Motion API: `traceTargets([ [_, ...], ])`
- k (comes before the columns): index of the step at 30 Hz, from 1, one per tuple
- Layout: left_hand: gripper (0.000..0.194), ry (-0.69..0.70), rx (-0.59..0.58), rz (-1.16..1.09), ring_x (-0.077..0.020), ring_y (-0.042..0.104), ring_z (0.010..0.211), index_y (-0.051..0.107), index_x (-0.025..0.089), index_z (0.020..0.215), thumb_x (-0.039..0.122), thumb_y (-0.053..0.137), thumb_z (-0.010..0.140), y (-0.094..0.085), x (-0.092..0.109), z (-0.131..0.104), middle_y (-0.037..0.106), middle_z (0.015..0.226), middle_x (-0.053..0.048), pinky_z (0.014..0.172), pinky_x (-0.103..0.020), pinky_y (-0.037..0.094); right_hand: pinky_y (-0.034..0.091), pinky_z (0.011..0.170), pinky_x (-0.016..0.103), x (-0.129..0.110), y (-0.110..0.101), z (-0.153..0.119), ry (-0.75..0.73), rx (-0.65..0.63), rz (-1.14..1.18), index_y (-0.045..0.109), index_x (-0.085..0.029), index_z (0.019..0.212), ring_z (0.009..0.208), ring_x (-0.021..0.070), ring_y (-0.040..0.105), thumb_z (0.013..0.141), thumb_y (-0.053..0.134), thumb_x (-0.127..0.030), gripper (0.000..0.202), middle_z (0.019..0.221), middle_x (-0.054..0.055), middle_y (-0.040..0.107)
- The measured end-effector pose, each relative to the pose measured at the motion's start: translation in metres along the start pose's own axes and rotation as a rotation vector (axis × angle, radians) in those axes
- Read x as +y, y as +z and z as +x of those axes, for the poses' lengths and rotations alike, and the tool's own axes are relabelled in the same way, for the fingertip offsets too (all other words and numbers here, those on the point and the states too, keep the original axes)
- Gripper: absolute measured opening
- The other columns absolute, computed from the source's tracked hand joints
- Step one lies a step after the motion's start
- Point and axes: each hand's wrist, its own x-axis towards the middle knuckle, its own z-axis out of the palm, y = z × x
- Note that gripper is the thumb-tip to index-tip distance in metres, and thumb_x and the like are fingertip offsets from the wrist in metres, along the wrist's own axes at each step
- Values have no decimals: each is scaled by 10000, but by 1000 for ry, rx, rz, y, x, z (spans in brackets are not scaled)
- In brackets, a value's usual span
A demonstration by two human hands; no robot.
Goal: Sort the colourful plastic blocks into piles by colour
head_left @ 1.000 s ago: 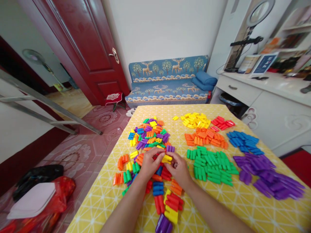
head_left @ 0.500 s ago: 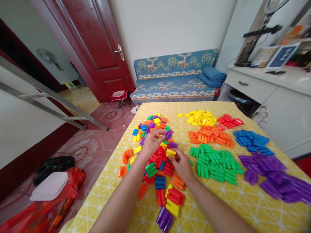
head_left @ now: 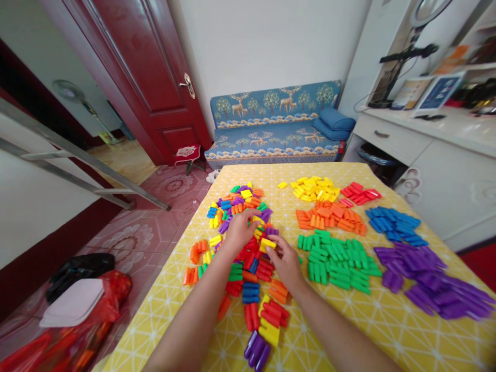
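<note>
My right hand pinches a yellow block between thumb and fingertips, just above the mixed heap of coloured blocks. My left hand lies curled on that heap, its fingers closed around small blocks whose colour I cannot make out. Red blocks lie between both hands. On the right of the yellow tablecloth lie sorted piles: yellow, red, orange, blue, green and purple.
A white desk with drawers stands to the right of the table. A blue patterned sofa is behind it, and a dark red door at the back left. Bags lie on the tiled floor at the left.
My left hand moved from the near blocks forward onto the mixed heap. My right hand kept the yellow block and shifted slightly. The camera tilted a little.
</note>
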Motion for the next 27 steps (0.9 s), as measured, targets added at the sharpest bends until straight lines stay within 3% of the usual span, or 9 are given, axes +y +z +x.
traceTargets([
  [3, 305, -87, -75, -294, -166, 660, 688, 652, 156, 1104, 246, 627, 813, 2, 1, -21, 714, 795, -42, 625, -253, 511, 516, 659, 280, -1, 0, 0, -9, 9, 45, 534, -200, 1226, 745, 160, 616, 858, 546, -336, 393, 956, 47, 656],
  [6, 295, -123, -127, -436, -181, 671, 739, 681, 134, 1062, 314, 616, 838, 5, 1, -37, 727, 850, -70, 669, -270, 525, 500, 633, 269, -5, 0, -1, -25, -34, 34, 505, -201, 1275, 703, 149, 596, 847, 565, -319, 448, 870, 24, 636],
  [13, 314, -38, -122, -323, -215, 655, 958, 688, 184, 1123, 339, 589, 868, 7, 5, -45, 725, 1023, -77, 873, -324, 504, 504, 589, 253, -8, 1, -2, 3, -17, 86, 532, -211, 1201, 686, 141, 610, 851, 569, -317, 367, 881, 25, 638],
  [18, 303, -54, -105, -329, -195, 647, 859, 711, 186, 1074, 365, 602, 855, 10, 4, -47, 723, 958, -71, 796, -288, 502, 511, 561, 243, -9, 0, -4, 11, 33, 157, 546, -207, 1049, 703, 152, 640, 856, 563, -353, 243, 914, 42, 664],
  [22, 289, -90, -91, -357, -161, 605, 729, 716, 180, 1054, 349, 587, 858, 12, 0, -47, 715, 870, -50, 685, -255, 470, 503, 570, 251, -15, -6, -5, -12, 94, 116, 573, -207, 1027, 642, 145, 613, 862, 541, -345, 217, 815, 21, 664],
  [25, 286, -98, -79, -354, -144, 559, 672, 718, 173, 1038, 347, 580, 858, 13, -3, -47, 700, 833, -41, 633, -240, 432, 503, 602, 259, -23, -17, 11, -70, 107, 19, 601, -205, 991, 672, 154, 620, 847, 544, -317, 191, 802, 22, 667],
  [27, 292, -96, -72, -349, -133, 524, 633, 720, 169, 1027, 360, 578, 859, 13, -3, -47, 672, 774, -29, 601, -229, 402, 494, 599, 257, -28, -30, 35, -135, 125, -82, 618, -198, 961, 686, 156, 621, 823, 553, -292, 179, 817, 26, 669],
])
